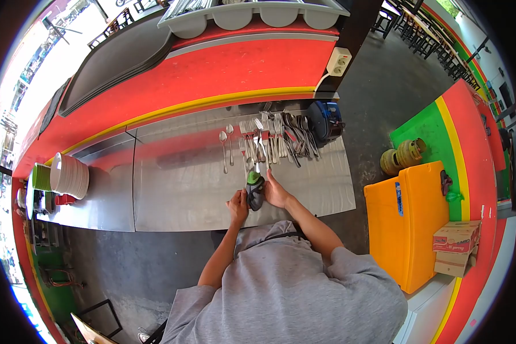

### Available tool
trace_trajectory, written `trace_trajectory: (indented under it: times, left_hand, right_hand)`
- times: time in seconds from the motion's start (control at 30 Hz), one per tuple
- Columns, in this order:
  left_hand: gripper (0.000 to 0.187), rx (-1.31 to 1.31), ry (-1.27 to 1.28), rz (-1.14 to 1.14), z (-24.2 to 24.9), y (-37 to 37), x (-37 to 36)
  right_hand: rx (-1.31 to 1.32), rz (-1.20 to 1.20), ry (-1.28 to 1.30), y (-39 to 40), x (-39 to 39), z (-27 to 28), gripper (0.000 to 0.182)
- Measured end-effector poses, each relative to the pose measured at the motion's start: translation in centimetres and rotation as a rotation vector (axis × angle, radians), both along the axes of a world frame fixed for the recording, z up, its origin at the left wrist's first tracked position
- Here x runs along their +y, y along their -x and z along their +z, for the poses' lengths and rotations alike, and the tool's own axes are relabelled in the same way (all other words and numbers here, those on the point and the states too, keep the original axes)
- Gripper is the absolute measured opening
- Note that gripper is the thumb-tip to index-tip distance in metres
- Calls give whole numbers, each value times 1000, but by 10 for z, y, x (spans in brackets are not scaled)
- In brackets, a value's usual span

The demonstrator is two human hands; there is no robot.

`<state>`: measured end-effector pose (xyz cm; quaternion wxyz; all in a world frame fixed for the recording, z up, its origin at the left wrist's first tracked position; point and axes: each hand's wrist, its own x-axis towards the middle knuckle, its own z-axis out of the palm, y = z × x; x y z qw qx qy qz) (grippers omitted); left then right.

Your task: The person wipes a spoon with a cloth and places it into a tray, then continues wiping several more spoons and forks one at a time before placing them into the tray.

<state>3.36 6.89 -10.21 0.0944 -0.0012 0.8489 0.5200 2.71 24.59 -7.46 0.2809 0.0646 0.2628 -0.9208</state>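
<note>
My left hand (237, 206) and my right hand (277, 192) meet at the near edge of a steel counter (178, 183). Between them is a dark cloth with a green part (254, 189), and both hands grip it. A piece of cutlery (257, 150) sticks out of the cloth, pointing away from me; which hand holds it I cannot tell. Just beyond, several forks and spoons (281, 140) lie in a row on the counter. Two spoons (226, 146) lie apart to their left.
A stack of white plates (70, 175) and green bowls (40, 176) stands at the counter's left end. A blue-black container (325, 121) sits at the right end. An orange box (407, 221) and gas cylinders (404, 155) stand on the floor to the right. A red ledge carries trays (114, 60).
</note>
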Motion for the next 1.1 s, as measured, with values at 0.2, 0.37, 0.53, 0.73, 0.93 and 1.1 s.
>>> trace_trajectory:
  times: [0.2, 0.37, 0.53, 0.73, 0.93, 1.1]
  left_hand:
    - [26, 29, -76, -35, -7, -2, -6]
    - [18, 8, -160, -55, 21, -5, -10]
    - [16, 29, -161, -120, 11, -2, -18]
    - [12, -15, -121, -163, 8, -3, -22]
    - [9, -11, -110, -272, -14, -5, -32]
    - [11, 44, -37, -323, -16, -7, -33]
  right_hand:
    - [58, -126, -409, -7, -11, -40, 33]
    - [113, -175, -427, -12, -19, -36, 44]
    - [221, -236, -539, -15, -26, -26, 60]
    - [194, -225, -553, -12, -28, -22, 57]
    - [184, -215, -587, -13, -25, -31, 40]
    - [168, -227, -590, -12, -27, -33, 36]
